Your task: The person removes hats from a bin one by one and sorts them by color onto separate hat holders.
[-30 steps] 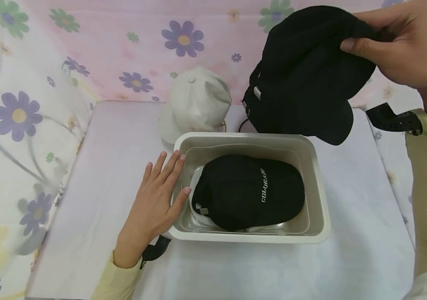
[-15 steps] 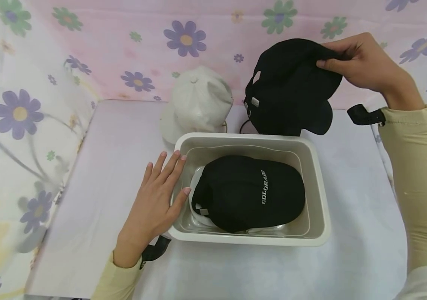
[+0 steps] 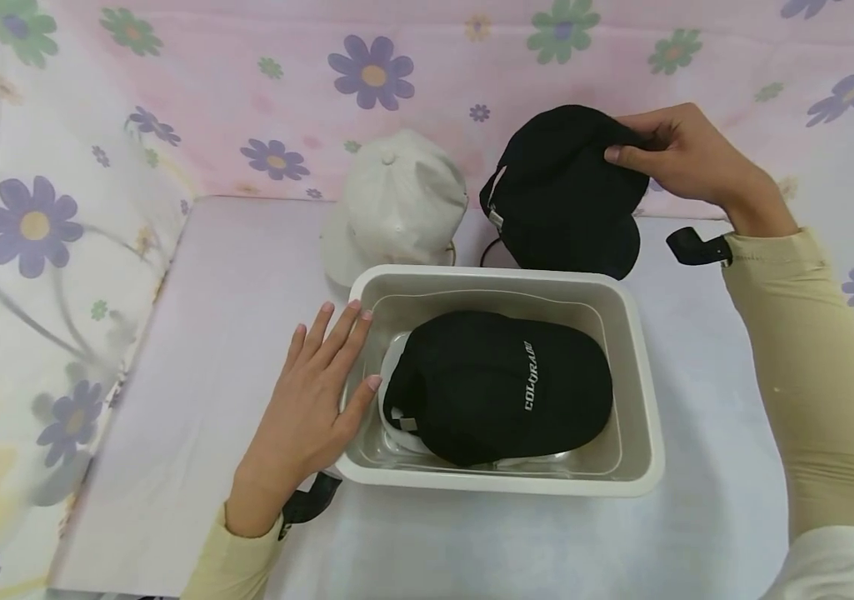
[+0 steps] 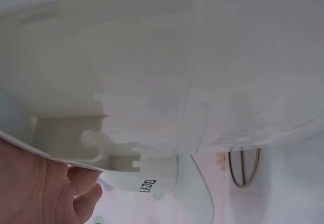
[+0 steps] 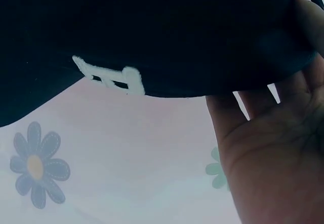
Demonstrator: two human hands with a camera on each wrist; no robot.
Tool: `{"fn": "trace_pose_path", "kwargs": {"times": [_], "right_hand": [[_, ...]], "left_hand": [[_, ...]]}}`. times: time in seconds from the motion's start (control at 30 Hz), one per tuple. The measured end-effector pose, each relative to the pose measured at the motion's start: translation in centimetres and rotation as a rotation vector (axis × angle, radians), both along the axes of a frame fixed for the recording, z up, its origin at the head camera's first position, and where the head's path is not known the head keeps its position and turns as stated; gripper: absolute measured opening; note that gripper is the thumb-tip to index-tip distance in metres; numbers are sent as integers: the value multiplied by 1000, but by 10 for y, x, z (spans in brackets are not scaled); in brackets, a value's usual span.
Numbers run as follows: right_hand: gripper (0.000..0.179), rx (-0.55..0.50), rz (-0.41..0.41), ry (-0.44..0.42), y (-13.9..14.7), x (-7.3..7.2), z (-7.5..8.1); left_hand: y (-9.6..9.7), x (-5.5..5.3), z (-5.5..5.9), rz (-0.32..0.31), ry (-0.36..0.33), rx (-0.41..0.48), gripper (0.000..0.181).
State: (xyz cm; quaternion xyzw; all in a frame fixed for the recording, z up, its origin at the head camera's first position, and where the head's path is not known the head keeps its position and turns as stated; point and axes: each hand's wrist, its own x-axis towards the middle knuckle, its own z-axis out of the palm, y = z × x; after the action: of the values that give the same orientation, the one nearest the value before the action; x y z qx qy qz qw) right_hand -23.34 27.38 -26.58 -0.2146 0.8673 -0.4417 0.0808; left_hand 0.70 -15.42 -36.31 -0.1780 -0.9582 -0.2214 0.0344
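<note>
Right hand pinched a black baseball cap by one edge, behind the beige plastic bin, just right of a white baseball cap. Left hand had fingers straight, thumb apart, against the bin's left rim. Black COLORADO cap lay inside. From where I stood, bin sat on white-covered counter.

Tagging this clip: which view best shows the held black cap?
The head view: it shows most of the black cap, crown and brim, in the right hand. The right wrist view gives a cropped close-up with a white marking; the left wrist view shows none.
</note>
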Motion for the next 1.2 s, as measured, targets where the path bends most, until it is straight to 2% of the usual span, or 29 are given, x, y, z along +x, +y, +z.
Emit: {"fn": "trace_pose_path", "kwargs": {"times": [0.17,0.33,0.5,0.6,0.83,1.1,1.2], "right_hand": [[40,30,8,23,-3,0,-6],[49,130,47,65,-9,3,-10],[68,190,105,-19,-13,4,-12],[78,187,138,-61,-14,3,-14],[92,138,165,-54,-17,2,-22],[91,105,161,-31,-20,6,-28],[92,97,142,-48,-20,7,-28]], "left_hand": [[0,-1,-1,-2,-5,14,66],[0,-1,-2,-1,-6,21,66],[0,-1,-2,-3,-10,33,67],[0,-1,-2,-2,-13,36,67],[-1,-1,-3,2,-16,61,66],[-3,-1,-6,-3,-9,81,65],[-3,-2,-6,-10,-9,85,65]]}}
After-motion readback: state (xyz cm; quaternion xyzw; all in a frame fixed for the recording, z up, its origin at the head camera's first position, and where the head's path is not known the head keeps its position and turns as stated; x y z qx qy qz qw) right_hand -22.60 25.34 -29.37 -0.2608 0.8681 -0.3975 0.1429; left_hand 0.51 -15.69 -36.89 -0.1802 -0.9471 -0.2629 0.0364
